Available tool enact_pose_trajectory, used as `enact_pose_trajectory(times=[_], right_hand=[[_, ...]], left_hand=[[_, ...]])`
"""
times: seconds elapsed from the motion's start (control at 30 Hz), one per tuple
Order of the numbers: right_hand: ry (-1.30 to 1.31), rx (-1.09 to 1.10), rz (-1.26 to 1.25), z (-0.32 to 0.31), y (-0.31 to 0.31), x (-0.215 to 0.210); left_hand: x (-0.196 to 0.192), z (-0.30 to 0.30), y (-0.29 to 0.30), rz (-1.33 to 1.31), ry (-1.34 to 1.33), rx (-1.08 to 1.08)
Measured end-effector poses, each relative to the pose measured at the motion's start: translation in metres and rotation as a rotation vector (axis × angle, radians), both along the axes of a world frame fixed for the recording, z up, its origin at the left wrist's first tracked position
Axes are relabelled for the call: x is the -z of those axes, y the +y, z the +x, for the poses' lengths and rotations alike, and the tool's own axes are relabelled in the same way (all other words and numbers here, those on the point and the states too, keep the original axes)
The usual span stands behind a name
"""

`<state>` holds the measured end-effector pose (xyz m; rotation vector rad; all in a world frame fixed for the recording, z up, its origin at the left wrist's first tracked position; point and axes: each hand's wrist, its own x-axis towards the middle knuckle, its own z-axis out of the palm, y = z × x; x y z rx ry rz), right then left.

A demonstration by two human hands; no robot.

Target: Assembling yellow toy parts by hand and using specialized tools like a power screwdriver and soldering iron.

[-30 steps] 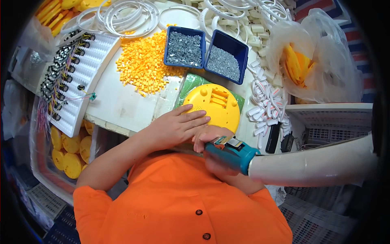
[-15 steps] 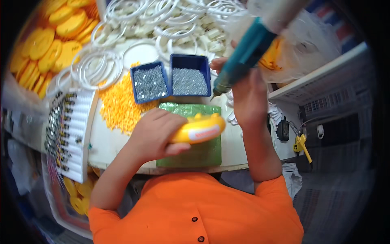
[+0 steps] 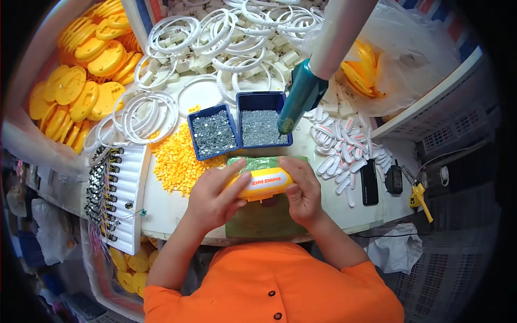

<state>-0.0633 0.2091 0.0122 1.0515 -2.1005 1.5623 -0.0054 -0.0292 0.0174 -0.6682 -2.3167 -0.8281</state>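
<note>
A rounded yellow plastic casing (image 3: 267, 191) with a white printed label is gripped at both ends, one end by each hand. My left hand (image 3: 211, 198) closes around its left end, fingers across the top. My right hand (image 3: 302, 191) pinches the other end between thumb and fingers. The casing is above a green pad (image 3: 258, 223) at the table's front edge. A teal electric screwdriver (image 3: 299, 97) hangs free beyond the hands, its tip over the right one of two blue trays. Small screws fill the left tray (image 3: 214, 132) and the right tray (image 3: 262, 121).
Small yellow parts (image 3: 175, 167) are heaped left of the trays, beside a white rack (image 3: 129, 199) of wired components. White rings (image 3: 148, 116) and yellow discs (image 3: 70, 86) lie farther back. White labelled strips (image 3: 344, 145), a black phone (image 3: 369, 183) and a yellow tool (image 3: 419, 200) are rightward.
My right hand has let go of the screwdriver and come down to the casing's right end. The screwdriver now hangs by itself. The casing has turned in my left hand, its label facing upward.
</note>
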Motion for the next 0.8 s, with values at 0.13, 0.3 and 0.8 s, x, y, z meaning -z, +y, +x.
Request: enact_pose_trajectory(times=[0.13,0.3,0.8], right_hand=[[-0.187,-0.154,0.041,-0.003,0.016,-0.002],[-0.726,-0.339,0.124,0.009,0.034,-0.011],[-0.08,0.135,0.322,0.035,0.039,0.043]], left_hand=[[0.011,0.025,0.0,-0.09,0.094,0.047],[0.028,0.073,0.012,-0.158,0.069,0.198],[0.001,0.122,-0.007,0.136,-0.042,-0.004]])
